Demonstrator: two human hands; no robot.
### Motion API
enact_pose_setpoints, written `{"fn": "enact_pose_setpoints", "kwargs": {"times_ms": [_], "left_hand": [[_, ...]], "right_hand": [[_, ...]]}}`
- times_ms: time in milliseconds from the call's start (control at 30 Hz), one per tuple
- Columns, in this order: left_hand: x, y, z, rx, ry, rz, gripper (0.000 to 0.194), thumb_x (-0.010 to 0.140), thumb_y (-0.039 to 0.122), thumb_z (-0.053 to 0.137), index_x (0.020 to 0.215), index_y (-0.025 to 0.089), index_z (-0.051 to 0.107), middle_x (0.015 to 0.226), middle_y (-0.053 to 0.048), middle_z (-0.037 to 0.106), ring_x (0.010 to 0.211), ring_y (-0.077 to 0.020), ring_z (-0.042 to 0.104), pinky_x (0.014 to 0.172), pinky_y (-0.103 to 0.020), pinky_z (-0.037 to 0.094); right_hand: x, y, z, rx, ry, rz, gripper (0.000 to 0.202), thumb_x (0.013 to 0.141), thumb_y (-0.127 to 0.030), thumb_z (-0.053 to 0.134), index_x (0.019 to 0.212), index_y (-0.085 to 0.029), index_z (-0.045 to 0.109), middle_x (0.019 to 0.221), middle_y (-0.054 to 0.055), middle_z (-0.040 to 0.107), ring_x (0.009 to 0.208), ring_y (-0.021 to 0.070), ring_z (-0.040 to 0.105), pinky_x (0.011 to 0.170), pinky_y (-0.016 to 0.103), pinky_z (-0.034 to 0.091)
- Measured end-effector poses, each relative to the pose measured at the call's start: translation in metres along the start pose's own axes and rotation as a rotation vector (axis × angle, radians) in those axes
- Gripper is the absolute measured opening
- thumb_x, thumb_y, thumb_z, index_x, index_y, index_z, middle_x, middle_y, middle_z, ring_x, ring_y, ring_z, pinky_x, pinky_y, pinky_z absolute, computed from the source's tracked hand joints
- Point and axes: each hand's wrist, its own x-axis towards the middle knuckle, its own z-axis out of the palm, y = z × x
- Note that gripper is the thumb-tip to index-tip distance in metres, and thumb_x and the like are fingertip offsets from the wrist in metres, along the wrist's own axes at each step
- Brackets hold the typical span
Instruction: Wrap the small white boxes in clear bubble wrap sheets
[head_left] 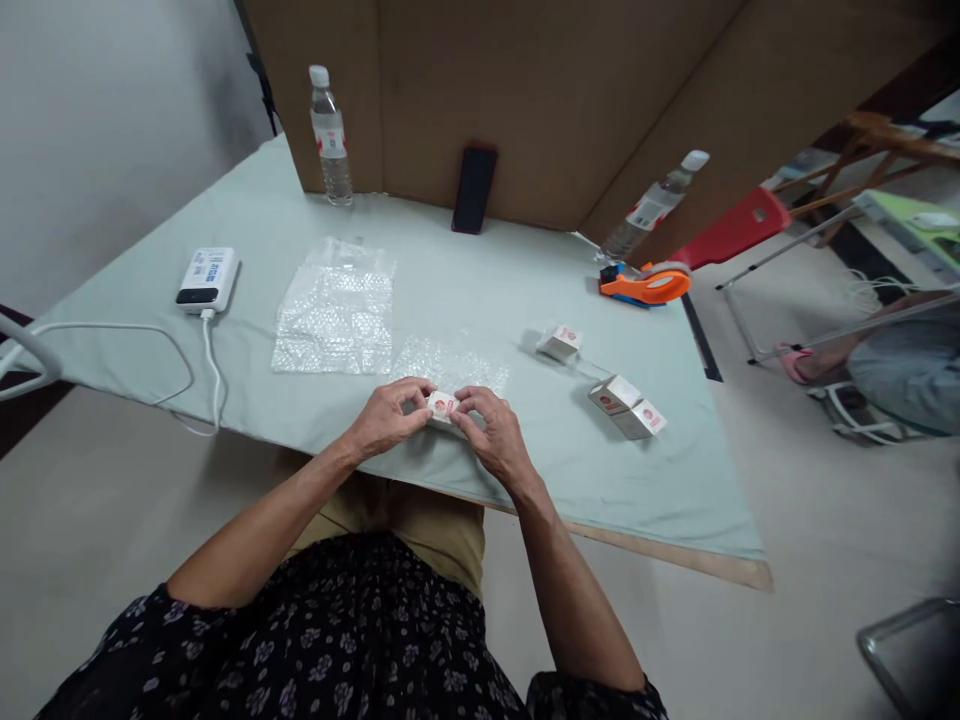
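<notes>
Between my hands is a small white box (442,406) with red print, at the near edge of a sheet of bubble wrap (457,362). My left hand (388,418) grips the box's left side with thumb and fingers. From the right, my right hand (491,428) grips it the same way, fingertips on its top and side. Part of the box is hidden by the fingers. A stack of bubble wrap bags (336,312) lies to the left of the sheet. To the right are a similar small box (562,342) and a pair of boxes (627,406) standing side by side.
An orange tape dispenser (646,286) sits at the table's right. Water bottles (331,150) (651,212) and a phone (474,190) stand before a cardboard panel (510,90). At left lies a white power bank (208,280) with its cable (213,370). A person's leg (885,355) shows at right.
</notes>
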Motion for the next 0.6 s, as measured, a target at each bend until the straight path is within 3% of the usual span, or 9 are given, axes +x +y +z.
{"fn": "enact_pose_setpoints", "kwargs": {"times_ms": [367,600], "left_hand": [[-0.004,0.009,0.005,-0.040,0.033,-0.072,0.016,0.078,0.020,0.061,0.063,0.018,0.057,0.102,-0.008,0.072,0.097,-0.0185,0.067,0.086,-0.031,0.050],[0.005,0.011,-0.001,-0.028,-0.065,-0.083,0.022,0.078,0.026,0.065,0.059,0.017,0.056,0.092,-0.005,0.070,0.088,-0.0164,0.065,0.080,-0.028,0.047]], "right_hand": [[-0.003,-0.004,-0.002,-0.003,-0.003,0.005,0.014,0.092,-0.030,0.058,0.081,-0.023,0.061,0.106,0.006,0.070,0.101,0.0216,0.064,0.091,0.038,0.042],[-0.005,0.004,0.006,0.018,0.031,0.006,0.016,0.093,-0.033,0.058,0.081,-0.023,0.061,0.101,0.005,0.072,0.098,0.0209,0.066,0.089,0.037,0.044]]}}
